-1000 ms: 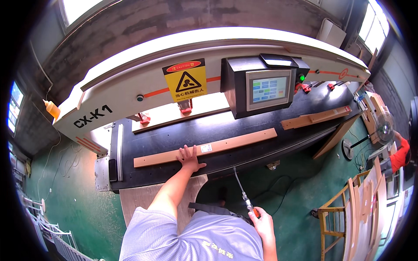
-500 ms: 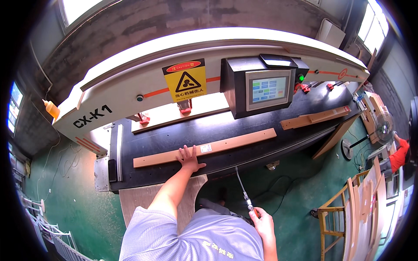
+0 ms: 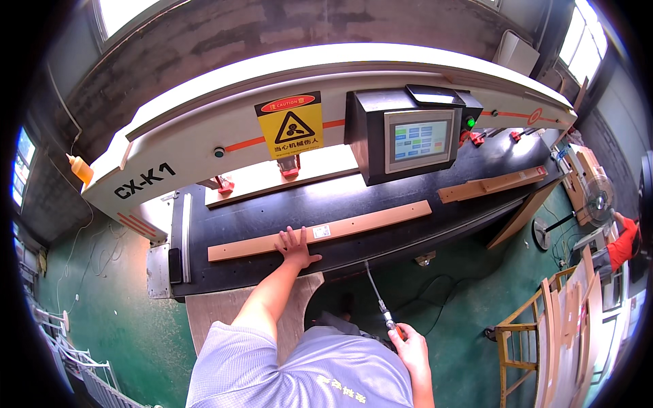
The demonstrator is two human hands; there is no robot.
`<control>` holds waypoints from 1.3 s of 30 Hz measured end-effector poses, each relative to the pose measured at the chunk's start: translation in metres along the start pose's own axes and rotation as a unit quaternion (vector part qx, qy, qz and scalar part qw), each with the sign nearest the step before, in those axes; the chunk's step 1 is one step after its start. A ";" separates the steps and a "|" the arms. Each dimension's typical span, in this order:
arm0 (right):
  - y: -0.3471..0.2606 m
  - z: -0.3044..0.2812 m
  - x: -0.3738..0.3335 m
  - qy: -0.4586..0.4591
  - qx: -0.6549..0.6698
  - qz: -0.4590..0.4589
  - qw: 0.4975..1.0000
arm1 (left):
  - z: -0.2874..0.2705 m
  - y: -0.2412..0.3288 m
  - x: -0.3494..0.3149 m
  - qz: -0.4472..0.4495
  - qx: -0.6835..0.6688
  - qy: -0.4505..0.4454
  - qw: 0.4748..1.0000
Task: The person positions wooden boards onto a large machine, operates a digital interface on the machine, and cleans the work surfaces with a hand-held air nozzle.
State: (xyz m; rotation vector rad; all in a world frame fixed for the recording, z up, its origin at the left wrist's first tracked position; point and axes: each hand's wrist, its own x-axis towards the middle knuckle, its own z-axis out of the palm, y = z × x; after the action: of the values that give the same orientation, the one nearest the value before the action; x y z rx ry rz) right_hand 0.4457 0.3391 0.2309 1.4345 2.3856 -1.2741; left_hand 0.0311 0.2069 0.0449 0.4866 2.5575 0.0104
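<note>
My left hand (image 3: 294, 249) lies flat with spread fingers on a long, narrow wood-coloured board (image 3: 381, 219), just left of its white label (image 3: 321, 232). The board rests slantwise on the black worktop (image 3: 272, 211) of a large machine. Low on the right, my right hand (image 3: 413, 352) is wrapped round an air blow gun (image 3: 387, 314), whose thin metal nozzle points up toward the worktop's front edge. Part of the gun's handle is hidden by my fingers.
More narrow boards (image 3: 493, 183) lie at the worktop's right. A pale panel (image 3: 299, 178) sits under red clamps beneath the white machine beam (image 3: 197, 153), which carries a touchscreen box (image 3: 420, 141). A yellow trolley (image 3: 520, 347) with boards, a fan (image 3: 598, 197) and a person's red sleeve (image 3: 622, 246) are on the right.
The air blow gun's nozzle tip has shifted slightly left. My left hand and the board have stayed in place. The person at the far right has moved an arm a little.
</note>
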 end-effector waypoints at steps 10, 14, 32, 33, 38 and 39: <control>-0.002 -0.001 0.000 0.005 0.003 -0.009 1.000 | 0.000 0.001 0.001 0.000 0.005 -0.003 1.000; -0.004 -0.001 -0.002 0.044 0.013 -0.008 0.999 | 0.007 -0.003 0.005 -0.002 0.012 0.012 1.000; 0.011 0.006 0.002 0.003 0.050 -0.012 0.999 | 0.004 -0.001 0.003 -0.005 0.013 0.010 1.000; 0.013 0.007 0.003 0.002 0.055 -0.013 0.998 | 0.003 0.000 0.002 -0.003 0.010 0.008 1.000; 0.018 0.010 0.004 -0.003 0.063 -0.013 0.998 | 0.000 0.000 0.000 0.000 0.004 0.006 1.000; 0.019 0.010 0.005 -0.004 0.066 -0.012 0.998 | 0.000 0.000 0.000 0.000 0.004 0.006 1.000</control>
State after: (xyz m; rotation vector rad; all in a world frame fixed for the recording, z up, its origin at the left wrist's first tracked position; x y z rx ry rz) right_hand 0.4538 0.3391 0.2107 1.4359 2.3603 -1.4659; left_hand 0.0316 0.2069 0.0451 0.4909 2.5698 0.0040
